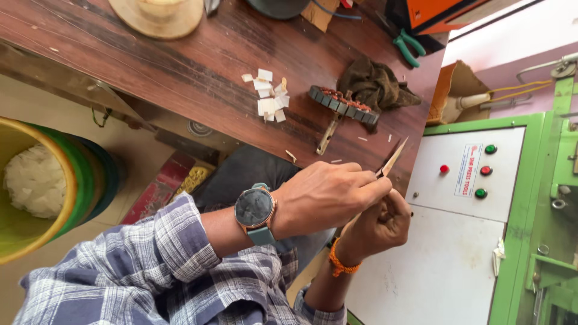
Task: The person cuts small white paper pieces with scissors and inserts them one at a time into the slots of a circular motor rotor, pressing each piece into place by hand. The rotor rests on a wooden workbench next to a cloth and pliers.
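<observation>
My left hand [325, 195], with a round dark watch on a teal strap, pinches a thin pointed beige strip [394, 159] near its middle. My right hand [379, 225], with an orange thread at the wrist, is curled below it around the strip's lower end. Both hands hover over my knee beside the dark wooden table's edge [180, 114]. On the table lie small white cut pieces [268, 96], a dark curved wound part with copper wire [343, 103] and a wooden-handled tool [330, 133].
A dark rag [376, 84] and green-handled pliers [409, 48] lie farther along the table. A green machine with a white button panel [475, 168] stands on the right. A yellow-green bucket [66, 180] of white scraps sits at the left.
</observation>
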